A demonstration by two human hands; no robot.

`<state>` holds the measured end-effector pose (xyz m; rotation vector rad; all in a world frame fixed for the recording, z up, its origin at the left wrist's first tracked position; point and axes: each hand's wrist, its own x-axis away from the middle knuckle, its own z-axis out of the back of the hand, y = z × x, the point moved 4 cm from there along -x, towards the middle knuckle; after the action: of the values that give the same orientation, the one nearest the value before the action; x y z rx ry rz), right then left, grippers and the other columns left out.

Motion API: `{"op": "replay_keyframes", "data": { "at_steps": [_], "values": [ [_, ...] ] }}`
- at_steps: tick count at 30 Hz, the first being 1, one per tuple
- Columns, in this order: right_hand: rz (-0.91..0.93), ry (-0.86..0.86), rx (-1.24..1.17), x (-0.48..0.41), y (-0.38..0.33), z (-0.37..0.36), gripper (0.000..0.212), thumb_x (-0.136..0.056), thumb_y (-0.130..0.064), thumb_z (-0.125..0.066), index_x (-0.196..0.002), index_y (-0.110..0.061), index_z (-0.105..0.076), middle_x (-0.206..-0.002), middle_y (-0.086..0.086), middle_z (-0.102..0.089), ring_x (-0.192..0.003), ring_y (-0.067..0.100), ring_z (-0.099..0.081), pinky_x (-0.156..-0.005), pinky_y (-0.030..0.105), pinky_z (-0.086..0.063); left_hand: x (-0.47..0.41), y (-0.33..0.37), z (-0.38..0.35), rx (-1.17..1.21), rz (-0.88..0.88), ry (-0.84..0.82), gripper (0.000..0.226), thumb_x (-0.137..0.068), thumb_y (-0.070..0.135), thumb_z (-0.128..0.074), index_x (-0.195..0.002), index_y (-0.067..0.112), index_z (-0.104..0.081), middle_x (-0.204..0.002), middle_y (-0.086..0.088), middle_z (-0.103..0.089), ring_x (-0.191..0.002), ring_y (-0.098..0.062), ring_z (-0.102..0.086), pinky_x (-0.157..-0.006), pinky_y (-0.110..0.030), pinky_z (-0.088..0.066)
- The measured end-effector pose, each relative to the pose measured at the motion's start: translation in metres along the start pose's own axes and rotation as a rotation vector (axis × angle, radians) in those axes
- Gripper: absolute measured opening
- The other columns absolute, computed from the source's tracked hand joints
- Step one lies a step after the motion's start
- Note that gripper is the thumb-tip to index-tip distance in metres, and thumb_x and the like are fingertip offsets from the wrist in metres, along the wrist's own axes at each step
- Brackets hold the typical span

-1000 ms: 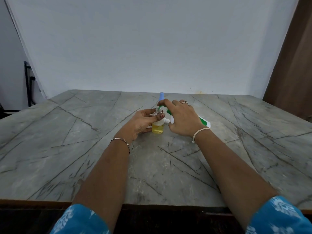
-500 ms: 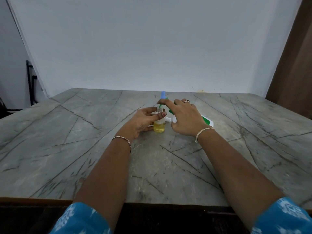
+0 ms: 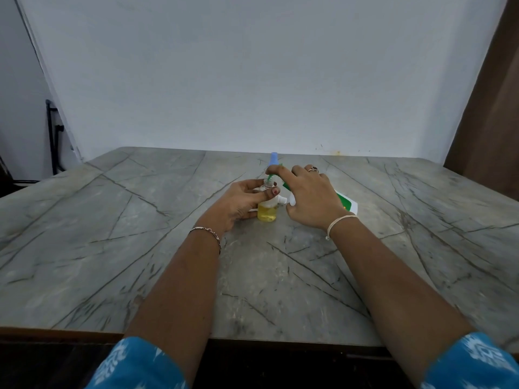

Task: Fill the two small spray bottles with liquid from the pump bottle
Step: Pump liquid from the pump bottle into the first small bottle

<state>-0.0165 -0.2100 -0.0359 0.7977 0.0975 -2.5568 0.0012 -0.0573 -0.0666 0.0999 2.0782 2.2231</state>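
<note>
A small clear spray bottle (image 3: 266, 212) with yellow liquid in its lower half stands uncapped at the middle of the marble table (image 3: 112, 234). My left hand (image 3: 238, 202) grips it around the neck. A white and green pump bottle (image 3: 347, 204) lies tilted behind my right hand (image 3: 311, 197), which covers most of it. The index finger rests on the green pump nozzle (image 3: 271, 176) right over the small bottle's mouth. A second small bottle with a blue cap (image 3: 273, 159) stands just behind, mostly hidden. A white part (image 3: 282, 200) shows between my hands.
A white wall rises at the table's far edge. A brown door or panel (image 3: 488, 122) stands at the right, and a dark metal frame (image 3: 53, 136) at the left. The table's wooden front edge (image 3: 56, 331) runs near my sleeves.
Both hands keep their hold in the same place. Only the view has shifted a little.
</note>
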Motion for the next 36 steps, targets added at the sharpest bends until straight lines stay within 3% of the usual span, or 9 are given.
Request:
{"op": "replay_keyframes", "data": {
  "at_steps": [4,10,15,18,22,27,36],
  "values": [
    [0.004,-0.011,-0.013,0.0007,0.0013,0.0001,0.074,-0.074,-0.024,-0.058,-0.140,-0.037,-0.028,-0.093,0.001,-0.048,-0.095,0.029,-0.051,-0.081,0.043,-0.047,0.0021,0.0012,-0.0011,-0.001,-0.006,-0.005,0.057,-0.078,0.030,-0.078,-0.130,0.014,-0.058,-0.117,-0.004,-0.070,-0.105,-0.017,-0.067,-0.084,-0.031,-0.057],
    [-0.029,0.013,-0.066,-0.0050,-0.0013,-0.0004,0.064,-0.069,-0.022,-0.062,-0.127,-0.033,-0.037,-0.099,0.001,-0.056,-0.098,0.029,-0.052,-0.082,0.045,-0.047,0.0006,0.0003,-0.0007,-0.013,-0.003,-0.006,0.057,-0.078,0.030,-0.078,-0.130,0.015,-0.060,-0.120,-0.004,-0.069,-0.110,-0.019,-0.066,-0.096,-0.040,-0.054],
    [-0.018,0.015,-0.036,-0.0047,-0.0027,0.0002,0.066,-0.070,-0.024,-0.064,-0.130,-0.033,-0.038,-0.101,0.003,-0.057,-0.100,0.030,-0.052,-0.082,0.044,-0.046,0.0021,0.0020,-0.0012,-0.014,-0.007,-0.008,0.053,-0.080,0.028,-0.077,-0.129,0.015,-0.060,-0.118,-0.005,-0.070,-0.110,-0.020,-0.066,-0.094,-0.037,-0.054],
    [0.007,0.006,0.010,-0.0017,-0.0008,0.0011,0.075,-0.073,-0.025,-0.061,-0.141,-0.036,-0.032,-0.099,0.005,-0.054,-0.098,0.031,-0.052,-0.080,0.043,-0.045,0.0026,0.0017,-0.0009,-0.002,-0.010,-0.010,0.051,-0.080,0.028,-0.076,-0.128,0.015,-0.060,-0.115,-0.003,-0.071,-0.104,-0.017,-0.067,-0.086,-0.030,-0.056],
    [0.053,0.017,0.057,0.0018,-0.0004,0.0037,0.087,-0.077,-0.023,-0.058,-0.150,-0.043,-0.015,-0.086,0.001,-0.037,-0.090,0.029,-0.050,-0.074,0.041,-0.044,0.0016,0.0014,-0.0006,-0.006,-0.009,-0.017,0.058,-0.079,0.030,-0.077,-0.131,0.015,-0.057,-0.118,-0.003,-0.070,-0.104,-0.016,-0.068,-0.082,-0.028,-0.057],
    [0.012,-0.028,0.067,-0.0006,-0.0009,0.0025,0.077,-0.076,-0.026,-0.059,-0.144,-0.037,-0.025,-0.100,0.006,-0.053,-0.099,0.031,-0.052,-0.080,0.042,-0.044,-0.0002,0.0002,-0.0001,0.011,-0.001,-0.007,0.060,-0.077,0.030,-0.078,-0.131,0.014,-0.057,-0.120,-0.005,-0.069,-0.107,-0.019,-0.067,-0.088,-0.034,-0.057],
    [-0.018,-0.005,0.025,-0.0055,-0.0034,0.0012,0.066,-0.072,-0.025,-0.063,-0.132,-0.034,-0.034,-0.106,0.004,-0.056,-0.103,0.030,-0.051,-0.084,0.044,-0.045,0.0004,0.0018,-0.0004,-0.003,-0.007,-0.011,0.058,-0.079,0.029,-0.077,-0.132,0.014,-0.057,-0.118,-0.004,-0.070,-0.103,-0.015,-0.067,-0.078,-0.027,-0.057]
  ]
}}
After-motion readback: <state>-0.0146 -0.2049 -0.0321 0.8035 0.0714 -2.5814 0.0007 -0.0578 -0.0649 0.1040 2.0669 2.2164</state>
